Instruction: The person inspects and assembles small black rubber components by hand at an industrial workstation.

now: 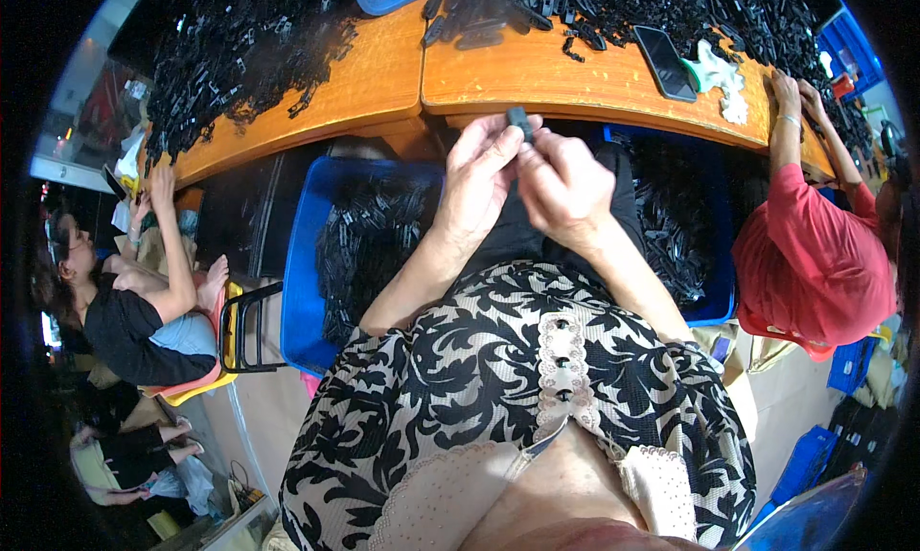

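Between the fingers of both hands is a small black plastic part [519, 122], held up just short of the table's near edge. My left hand [484, 172] pinches it with thumb and forefinger. My right hand [567, 182] is closed against its lower end, fingers curled; they partly cover the part, so its full shape is hidden. Heaps of similar black plastic parts [254, 57] lie on the orange wooden table [335, 105] beyond my hands.
Blue bins [299, 264] of black parts stand on both sides of my lap. A phone [665, 62] and a white-green glove [717, 77] lie on the table. One co-worker in red [815, 254] sits at right, another in black [134, 316] at left.
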